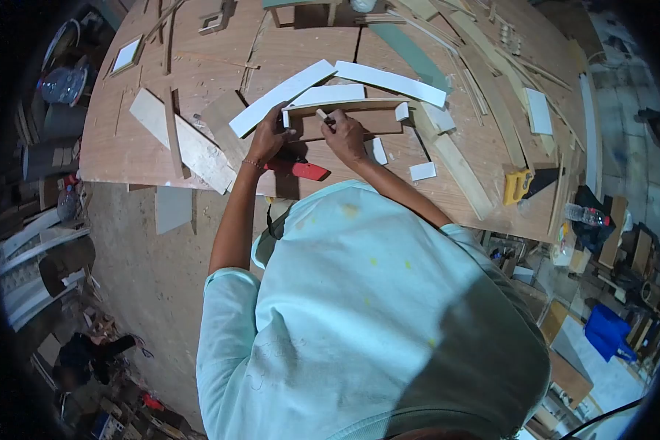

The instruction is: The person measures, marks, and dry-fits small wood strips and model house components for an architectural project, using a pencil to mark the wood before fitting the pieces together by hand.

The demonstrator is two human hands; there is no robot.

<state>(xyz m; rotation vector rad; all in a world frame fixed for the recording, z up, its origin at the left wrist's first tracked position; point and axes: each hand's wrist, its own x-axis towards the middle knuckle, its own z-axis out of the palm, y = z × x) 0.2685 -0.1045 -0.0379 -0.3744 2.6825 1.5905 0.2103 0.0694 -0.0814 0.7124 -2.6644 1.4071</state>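
My left hand (pixel 270 137) is closed around the left end of a long, shallow wooden frame (pixel 378 108), whose two ends carry small white blocks. My right hand (pixel 345 138) is at the middle of this frame, its fingers pinching a short, pale stick-like piece (pixel 321 114); its exact kind is too small to tell. Just behind the frame lie white angled boards (pixel 390 82), one of them partly hidden by it. A red-handled tool (pixel 308 171) rests below my left wrist, its other end out of sight. White offcuts (pixel 422 171) are near my right forearm.
A yellow-handled saw (pixel 518 186) lies at the table's right. Long wooden strips (pixel 491 110) cover the right side, and a pale plank (pixel 183 139) slants across the left. The wooden table (pixel 117 161) ends in front of my body. Bottles and scrap wood surround it.
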